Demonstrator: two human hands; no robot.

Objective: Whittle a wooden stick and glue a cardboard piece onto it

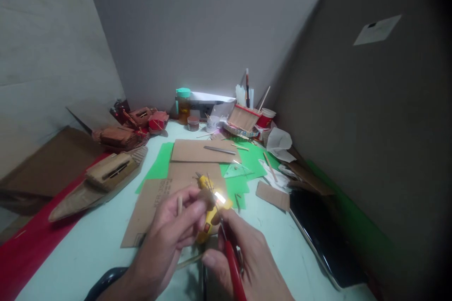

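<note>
My left hand (pixel 169 237) is closed in a pinch on a short wooden stick (pixel 179 204), held upright above the cardboard. My right hand (pixel 247 258) is wrapped round red-handled pliers (pixel 231 263) whose thin jaws reach up toward the stick's end, where a bright glint shows. A yellow glue gun (pixel 211 214) lies on the table just beneath both hands. Another thin stick (pixel 189 261) lies under my hands.
Cardboard sheets (pixel 197 150) and green paper (pixel 160 162) cover the table's middle. Cardboard boat models (pixel 102 178) stand at the left on red paper. Jars, cups and a stick box (pixel 243 117) crowd the back. A black tray (pixel 325 235) lies at the right by the wall.
</note>
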